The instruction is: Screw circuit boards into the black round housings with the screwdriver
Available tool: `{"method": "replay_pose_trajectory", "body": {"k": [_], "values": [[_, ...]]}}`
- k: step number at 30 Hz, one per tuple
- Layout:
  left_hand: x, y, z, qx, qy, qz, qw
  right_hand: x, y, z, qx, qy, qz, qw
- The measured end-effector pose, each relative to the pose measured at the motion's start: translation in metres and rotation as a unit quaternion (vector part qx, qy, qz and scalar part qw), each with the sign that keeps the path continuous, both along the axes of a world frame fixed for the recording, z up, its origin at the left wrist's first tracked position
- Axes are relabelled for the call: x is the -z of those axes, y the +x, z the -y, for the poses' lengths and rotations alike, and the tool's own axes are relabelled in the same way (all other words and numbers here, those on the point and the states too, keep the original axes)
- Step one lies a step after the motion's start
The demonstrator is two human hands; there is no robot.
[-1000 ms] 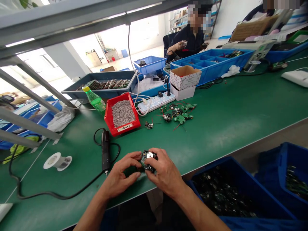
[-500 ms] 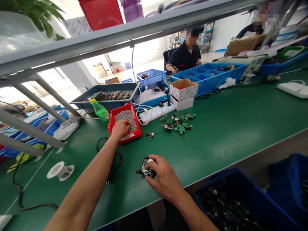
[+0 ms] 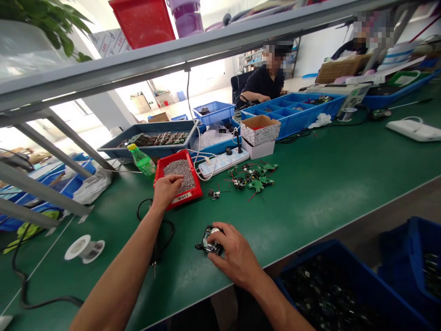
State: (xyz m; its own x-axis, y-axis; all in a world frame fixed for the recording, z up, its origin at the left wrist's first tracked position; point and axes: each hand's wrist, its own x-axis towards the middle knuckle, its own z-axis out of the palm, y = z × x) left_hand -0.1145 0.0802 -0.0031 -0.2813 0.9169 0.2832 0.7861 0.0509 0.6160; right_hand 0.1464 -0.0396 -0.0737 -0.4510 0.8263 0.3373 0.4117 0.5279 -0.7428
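My left hand [image 3: 167, 189] is over the near left part of a red bin [image 3: 189, 195] full of tiny grey metal pieces [image 3: 184, 171], too small to name for certain. Its thumb and fingertips are pinched together, and whatever is between them is too small to make out. Close to the table's front edge, my right hand [image 3: 233, 250] grips a small black-framed electronic assembly [image 3: 210, 243] with metal parts and a circuit board inside. The fingers cover its right side. A small loose component with wires [image 3: 214, 194] lies between the bin and that assembly.
Several green circuit boards [image 3: 257, 184] with red wires lie beyond my right hand. Behind them are a white power strip [image 3: 223, 162] and a green bottle [image 3: 141, 161]. A solder spool [image 3: 84, 249] and a black-corded tool [image 3: 155, 253] are at left. A co-worker [image 3: 263, 78] sits opposite.
My left hand has drawn back slightly towards me and lifted from the small metal pieces, fingers pinched. My right hand keeps its grip on the assembly. The view has shifted a little.
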Motion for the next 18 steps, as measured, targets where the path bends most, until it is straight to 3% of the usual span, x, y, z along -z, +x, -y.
{"method": "replay_pose_trajectory", "body": {"k": [4, 7, 9, 14, 18], "values": [[-0.001, 0.025, 0.052, 0.059, -0.024, 0.108, 0.992, 0.000, 0.000, 0.000, -0.001, -0.005, -0.007, 1.000], [0.011, 0.043, 0.092, 0.123, -0.081, 0.231, 0.962, 0.001, 0.000, 0.000, -0.004, -0.010, -0.008, 1.000], [0.023, 0.050, 0.112, 0.152, -0.112, 0.248, 0.950, 0.002, 0.000, 0.000, -0.006, -0.011, -0.006, 1.000], [0.047, 0.049, 0.126, 0.240, -0.093, 0.169, 0.951, 0.006, 0.000, -0.001, -0.014, -0.012, -0.005, 1.000], [0.052, 0.047, 0.123, 0.274, -0.076, 0.114, 0.952, 0.007, -0.001, -0.002, -0.014, -0.015, -0.005, 1.000]]}}
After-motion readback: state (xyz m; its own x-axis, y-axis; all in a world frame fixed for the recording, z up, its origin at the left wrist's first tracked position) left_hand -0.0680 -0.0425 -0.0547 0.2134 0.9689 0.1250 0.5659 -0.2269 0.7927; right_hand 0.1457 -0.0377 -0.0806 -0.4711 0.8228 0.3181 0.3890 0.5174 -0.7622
